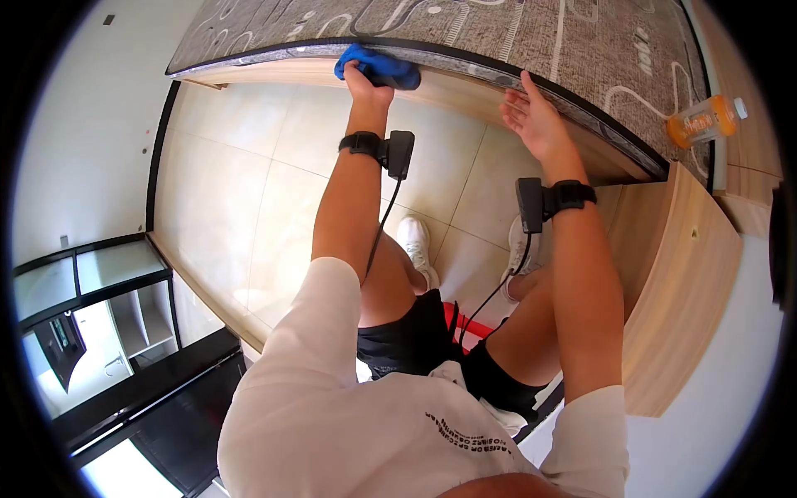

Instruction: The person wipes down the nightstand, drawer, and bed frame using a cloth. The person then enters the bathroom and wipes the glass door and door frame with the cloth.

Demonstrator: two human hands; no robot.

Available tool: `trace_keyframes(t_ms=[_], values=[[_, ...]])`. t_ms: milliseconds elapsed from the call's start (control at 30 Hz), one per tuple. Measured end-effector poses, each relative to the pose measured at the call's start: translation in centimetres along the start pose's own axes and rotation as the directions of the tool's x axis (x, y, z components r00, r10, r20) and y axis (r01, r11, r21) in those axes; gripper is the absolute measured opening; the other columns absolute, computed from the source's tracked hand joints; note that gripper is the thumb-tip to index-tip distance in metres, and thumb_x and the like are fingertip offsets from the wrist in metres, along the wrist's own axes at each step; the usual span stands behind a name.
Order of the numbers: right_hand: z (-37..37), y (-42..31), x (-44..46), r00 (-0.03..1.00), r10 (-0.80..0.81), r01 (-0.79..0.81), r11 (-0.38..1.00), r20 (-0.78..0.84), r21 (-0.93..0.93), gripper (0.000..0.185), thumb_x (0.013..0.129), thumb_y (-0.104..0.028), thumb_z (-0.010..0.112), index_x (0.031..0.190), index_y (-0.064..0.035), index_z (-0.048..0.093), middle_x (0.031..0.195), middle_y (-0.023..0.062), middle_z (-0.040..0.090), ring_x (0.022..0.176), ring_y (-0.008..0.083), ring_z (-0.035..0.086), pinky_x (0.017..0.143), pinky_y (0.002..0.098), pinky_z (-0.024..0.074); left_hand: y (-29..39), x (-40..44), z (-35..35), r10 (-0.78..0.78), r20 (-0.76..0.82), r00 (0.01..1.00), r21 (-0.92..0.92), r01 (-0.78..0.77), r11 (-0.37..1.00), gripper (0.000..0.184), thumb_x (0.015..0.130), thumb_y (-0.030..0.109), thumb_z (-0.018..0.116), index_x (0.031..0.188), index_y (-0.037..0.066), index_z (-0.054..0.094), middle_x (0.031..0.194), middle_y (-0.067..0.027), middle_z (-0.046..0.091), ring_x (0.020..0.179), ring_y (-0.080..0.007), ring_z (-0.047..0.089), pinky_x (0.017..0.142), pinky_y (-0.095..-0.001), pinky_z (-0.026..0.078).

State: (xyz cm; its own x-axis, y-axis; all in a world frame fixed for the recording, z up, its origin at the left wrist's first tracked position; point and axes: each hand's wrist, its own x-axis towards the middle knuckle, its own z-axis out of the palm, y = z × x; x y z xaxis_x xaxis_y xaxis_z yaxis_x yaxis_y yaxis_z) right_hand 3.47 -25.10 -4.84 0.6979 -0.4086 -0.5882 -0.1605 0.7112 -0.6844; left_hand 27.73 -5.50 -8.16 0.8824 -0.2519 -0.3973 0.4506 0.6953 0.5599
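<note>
My left hand (pixel 369 85) is closed around a bunched blue cloth (pixel 382 68). The cloth lies against the dark-trimmed front edge of a table with a grey-brown patterned cover (pixel 490 29). Further right, my right hand (pixel 534 120) holds nothing, its fingers stretched out and spread beside the same edge. Whether its fingertips touch the edge, I cannot tell. Both wrists wear black straps with small box-shaped devices and cables.
On the table's right side is a bottle of orange drink (pixel 704 122) with a white cap. A light wooden cabinet (pixel 685 282) stands to the right. Beige floor tiles (pixel 220 166) lie below, and a red seat (pixel 466 325) shows between my legs. Glass-fronted black-framed panels (pixel 124 270) are at the left.
</note>
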Motion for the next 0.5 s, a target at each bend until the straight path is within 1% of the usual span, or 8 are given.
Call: trace_keyframes(t_ms=[67,133,200,267,333,400,467,500], values=[[0.1,-0.6,-0.5,0.983,-0.183,0.18,0.978,-0.014,-0.104,0.052,0.084,-0.056,0.069,0.091,-0.005,0.067,0.085,0.002,0.065,0.075,0.0129,0.061,0.071,0.026,0.047,0.4,-1.6,1.2,-0.024,0.08,0.996,-0.052,0.028,0.998,0.032,0.083,0.029,0.047,0.105,0.011,0.062,0.113,-0.0068,0.065,0.105,-0.0277,0.059,0.099,-0.0456,0.044],[0.5,-0.8,-0.8,0.969,-0.248,0.248,0.966,0.01,-0.078,0.051,0.084,-0.056,0.068,0.089,-0.0053,0.068,0.082,0.0009,0.065,0.073,0.0119,0.06,0.069,0.0262,0.0464,1.0,-1.0,0.4,-0.021,0.162,0.987,-0.071,0.033,0.997,0.032,0.084,0.028,0.048,0.107,0.01,0.06,0.115,-0.0075,0.064,0.107,-0.0274,0.058,0.101,-0.0453,0.043],[0.6,-0.8,-0.7,0.948,-0.317,0.318,0.947,0.028,-0.045,0.05,0.085,-0.055,0.068,0.087,-0.0056,0.068,0.08,-0.0002,0.065,0.071,0.011,0.059,0.067,0.0264,0.0458,1.6,-1.1,0.7,-0.022,0.157,0.987,0.004,0.022,1.0,0.023,0.086,0.027,0.051,0.097,0.009,0.061,0.098,-0.0068,0.064,0.093,-0.0241,0.06,0.09,-0.0418,0.048],[0.6,-1.1,-0.6,0.943,-0.331,0.332,0.94,0.026,-0.086,0.048,0.087,-0.053,0.067,0.086,-0.005,0.068,0.079,0.0,0.065,0.071,0.0104,0.058,0.066,0.0259,0.0451,1.1,-1.1,0.0,0.001,0.2,0.98,0.016,-0.005,1.0,0.019,0.085,0.02,0.054,0.099,0.009,0.061,0.097,-0.0062,0.064,0.093,-0.0225,0.06,0.087,-0.0402,0.048],[0.6,-0.9,-0.4,0.95,-0.312,0.311,0.946,-0.002,-0.088,0.049,0.087,-0.053,0.067,0.086,-0.0047,0.068,0.078,0.0001,0.065,0.07,0.0103,0.058,0.065,0.0253,0.0449,-0.1,-1.0,-0.7,0.157,0.07,0.985,0.308,-0.171,0.936,0.016,0.085,0.014,0.055,0.1,0.009,0.06,0.097,-0.0044,0.063,0.092,-0.0205,0.059,0.085,-0.0359,0.047],[0.7,-1.1,-0.3,0.957,-0.289,0.285,0.954,-0.032,-0.089,0.049,0.087,-0.053,0.067,0.085,-0.0043,0.068,0.077,0.0002,0.064,0.069,0.0101,0.058,0.064,0.0246,0.0446,-1.3,-3.4,0.5,0.233,0.051,0.971,0.38,-0.234,0.895,0.02,0.085,0.013,0.057,0.104,0.009,0.06,0.099,-0.0036,0.063,0.093,-0.0193,0.059,0.083,-0.0332,0.047],[0.9,-1.0,-0.2,0.942,-0.336,0.336,0.941,-0.005,-0.033,0.049,0.087,-0.053,0.067,0.085,-0.0038,0.068,0.075,0.0006,0.064,0.065,0.0107,0.057,0.062,0.024,0.044,-2.5,-3.9,0.4,0.299,0.21,0.931,0.582,-0.364,0.727,0.022,0.087,0.015,0.057,0.107,0.008,0.062,0.105,-0.0041,0.063,0.099,-0.0174,0.058,0.09,-0.0333,0.045],[1.2,-1.0,-0.1,0.941,-0.338,0.337,0.941,-0.005,-0.038,0.049,0.087,-0.053,0.067,0.085,-0.0038,0.068,0.075,0.0006,0.064,0.065,0.0107,0.057,0.062,0.024,0.044,-3.1,-4.0,0.4,0.298,0.213,0.931,0.691,-0.359,0.628,0.023,0.086,0.016,0.06,0.107,0.009,0.064,0.101,-0.0025,0.064,0.095,-0.0155,0.058,0.087,-0.0316,0.045]])
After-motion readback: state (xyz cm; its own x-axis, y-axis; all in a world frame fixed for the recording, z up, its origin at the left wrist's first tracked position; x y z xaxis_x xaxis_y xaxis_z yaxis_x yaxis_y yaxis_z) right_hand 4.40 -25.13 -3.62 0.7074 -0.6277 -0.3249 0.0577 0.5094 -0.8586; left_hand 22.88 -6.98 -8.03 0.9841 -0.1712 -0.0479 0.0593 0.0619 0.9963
